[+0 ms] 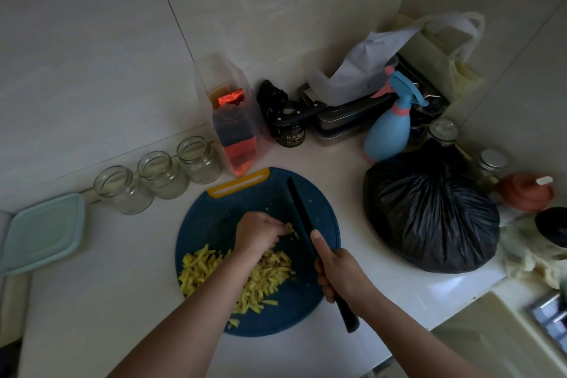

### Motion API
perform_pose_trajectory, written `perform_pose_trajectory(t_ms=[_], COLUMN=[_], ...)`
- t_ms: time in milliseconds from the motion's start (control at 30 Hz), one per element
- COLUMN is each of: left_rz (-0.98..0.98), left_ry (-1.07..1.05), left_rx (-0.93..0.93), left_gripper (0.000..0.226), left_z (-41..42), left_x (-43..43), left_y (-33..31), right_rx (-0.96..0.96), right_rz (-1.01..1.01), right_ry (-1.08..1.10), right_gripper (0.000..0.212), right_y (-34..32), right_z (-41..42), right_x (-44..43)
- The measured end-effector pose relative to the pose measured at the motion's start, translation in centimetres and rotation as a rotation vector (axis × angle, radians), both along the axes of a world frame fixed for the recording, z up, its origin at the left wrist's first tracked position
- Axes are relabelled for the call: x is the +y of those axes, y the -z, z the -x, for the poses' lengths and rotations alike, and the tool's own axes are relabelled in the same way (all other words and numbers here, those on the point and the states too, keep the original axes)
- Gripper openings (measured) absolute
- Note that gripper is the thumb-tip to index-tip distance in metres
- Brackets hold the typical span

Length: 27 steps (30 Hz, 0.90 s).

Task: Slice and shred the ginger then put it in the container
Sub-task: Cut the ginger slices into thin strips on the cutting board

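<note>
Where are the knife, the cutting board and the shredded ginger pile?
knife (299, 209): head view, middle of the black blade.
cutting board (211, 224): head view, bare blue surface, upper left.
shredded ginger pile (199, 267): head view, left part of the yellow strips.

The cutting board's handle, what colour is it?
Yellow, on a dark blue board; the handle shows best in the head view.

Bare forearms, bare left hand (257, 235), bare right hand (339, 271)
</note>
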<state>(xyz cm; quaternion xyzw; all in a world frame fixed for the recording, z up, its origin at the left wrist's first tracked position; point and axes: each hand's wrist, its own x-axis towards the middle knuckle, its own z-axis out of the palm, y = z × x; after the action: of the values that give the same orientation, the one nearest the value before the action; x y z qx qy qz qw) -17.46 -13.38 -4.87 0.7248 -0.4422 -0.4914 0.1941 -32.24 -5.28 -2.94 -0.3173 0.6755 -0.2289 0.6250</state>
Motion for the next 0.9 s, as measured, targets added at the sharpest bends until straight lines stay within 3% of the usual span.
perform_pose_trajectory(t_ms=[267,500,900], left_rz=[-0.008,-0.024,-0.088], left_ry=[0.012,0.025,0.022], left_rx=[-0.004,-0.007,-0.025], left_gripper=[0.013,0.015,0.014], left_z=[0.0,-0.3,0.0], left_x=[-0.1,-0.4,-0.8], left_y=[0.0,0.0,-0.6], right_rx=[-0.009,0.301,0.47], right_rz=[-0.068,-0.095,0.001], right_ry=[0.019,-0.176,-0.385], right_gripper=[0.059,0.061,0.067], right_y=[-0.4,-1.2,-1.0], right_z=[0.3,4.1,6.2], right_x=[0.7,2.5,4.0])
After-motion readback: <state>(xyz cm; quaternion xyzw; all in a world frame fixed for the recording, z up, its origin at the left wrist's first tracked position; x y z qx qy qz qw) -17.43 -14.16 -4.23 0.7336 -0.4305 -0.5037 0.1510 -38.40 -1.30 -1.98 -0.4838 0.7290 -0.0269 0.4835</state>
